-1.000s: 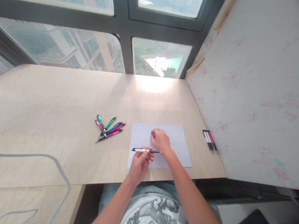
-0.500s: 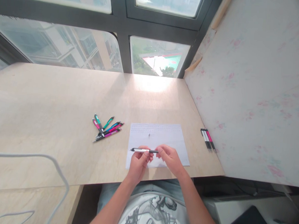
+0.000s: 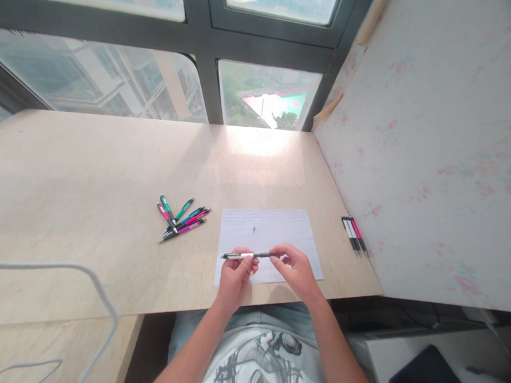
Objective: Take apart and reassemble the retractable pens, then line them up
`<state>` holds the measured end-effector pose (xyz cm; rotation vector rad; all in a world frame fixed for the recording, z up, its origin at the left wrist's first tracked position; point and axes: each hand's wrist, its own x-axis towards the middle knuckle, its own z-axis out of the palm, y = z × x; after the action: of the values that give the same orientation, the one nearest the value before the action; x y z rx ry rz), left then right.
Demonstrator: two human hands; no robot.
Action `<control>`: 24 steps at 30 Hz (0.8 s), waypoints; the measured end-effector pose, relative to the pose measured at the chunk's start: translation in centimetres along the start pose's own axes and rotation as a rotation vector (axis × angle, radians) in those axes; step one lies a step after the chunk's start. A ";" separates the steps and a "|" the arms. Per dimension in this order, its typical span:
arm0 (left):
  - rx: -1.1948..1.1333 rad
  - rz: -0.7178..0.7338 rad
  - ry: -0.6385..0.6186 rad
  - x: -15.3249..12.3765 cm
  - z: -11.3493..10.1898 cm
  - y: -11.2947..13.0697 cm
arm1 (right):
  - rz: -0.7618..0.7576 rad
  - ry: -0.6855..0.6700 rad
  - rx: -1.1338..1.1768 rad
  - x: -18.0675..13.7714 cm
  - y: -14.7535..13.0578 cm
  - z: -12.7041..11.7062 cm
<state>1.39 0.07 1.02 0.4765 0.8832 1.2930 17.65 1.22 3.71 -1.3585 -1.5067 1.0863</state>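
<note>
A white ballpoint pen with a dark grip (image 3: 239, 256) lies level above the sheet of paper (image 3: 279, 230), its clip end toward the left. My left hand (image 3: 234, 276) is closed round its white barrel. At the pen's right end, the thumb and fingertips of my right hand (image 3: 294, 272) pinch the dark front part; whether that part is separating from the barrel is too small to tell. A tiny dark pen tip piece (image 3: 254, 230) rests on the paper below several lines of handwriting.
Several coloured pens (image 3: 183, 222) lie in a loose pile left of the paper. White and pink pens (image 3: 354, 235) sit side by side near the wall (image 3: 436, 167). A white cable (image 3: 84, 271) loops over the wooden desk (image 3: 110, 178) at left. Windows stand behind.
My right hand has shifted slightly right along the pen, and more of the dark front part shows between the hands. The left hand keeps its hold.
</note>
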 end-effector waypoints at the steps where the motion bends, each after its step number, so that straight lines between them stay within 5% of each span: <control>1: -0.003 -0.002 0.003 0.0 0.0 0.0 | 0.000 -0.002 -0.001 0.0 0.0 0.0; 6: -0.035 -0.004 0.009 0.0 -0.1 -0.1 | 0.046 0.034 0.013 -0.2 0.8 -1.0; 13: -0.034 -0.017 -0.002 0.1 -0.3 -0.2 | 0.108 0.275 -0.055 0.2 3.1 -2.9; 24: -0.023 -0.019 -0.035 0.1 -0.1 0.0 | -0.062 0.231 -0.467 3.9 2.7 2.2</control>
<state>1.28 0.11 0.95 0.4704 0.8411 1.2729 16.04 5.11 0.58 -1.6716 -1.6744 0.5292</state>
